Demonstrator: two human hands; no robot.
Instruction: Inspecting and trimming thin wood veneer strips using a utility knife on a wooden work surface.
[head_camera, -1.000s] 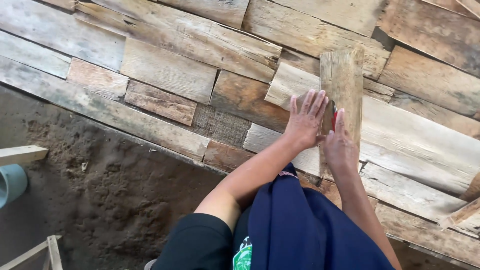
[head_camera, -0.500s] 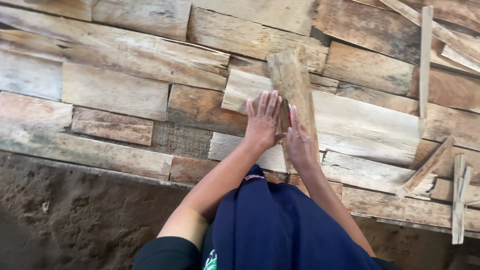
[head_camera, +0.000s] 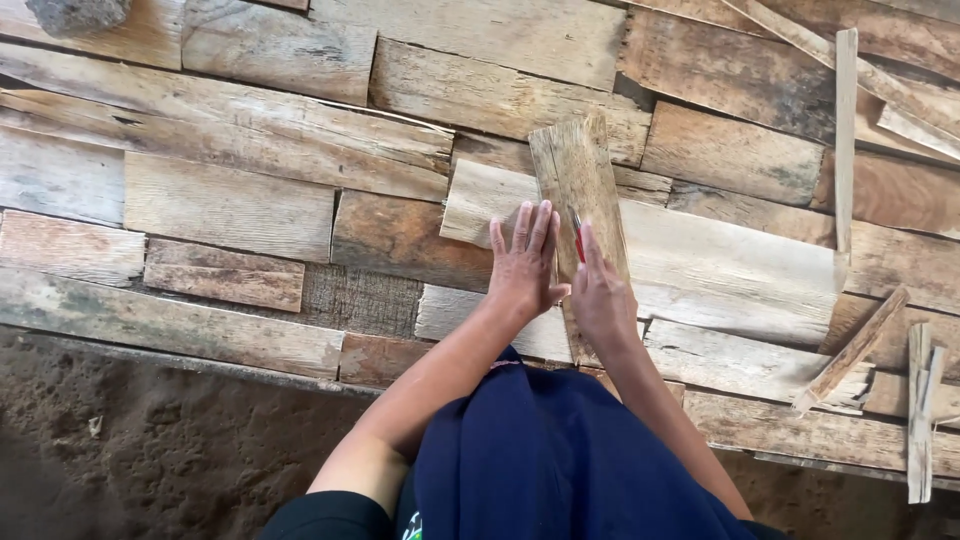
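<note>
A short weathered wooden plank (head_camera: 577, 180) lies lengthwise away from me on top of a layer of old boards. My left hand (head_camera: 524, 263) presses flat, fingers spread, on the boards at the plank's left edge. On the plank itself rests my right hand (head_camera: 600, 290), which holds a thin red pencil-like stick (head_camera: 577, 238) against the wood. Both forearms reach forward over my dark blue clothing (head_camera: 560, 460).
Rough boards of mixed brown and grey (head_camera: 230, 205) cover the floor in rows. Thin wood strips and offcuts (head_camera: 846, 150) lie at the right. Bare dirt (head_camera: 130, 450) lies below the boards at the lower left. A grey stone (head_camera: 75, 14) sits at the top left.
The view has shifted so the plank and hands sit further left and lower in frame. My hands stay on the plank, and the right hand has slid slightly down it.
</note>
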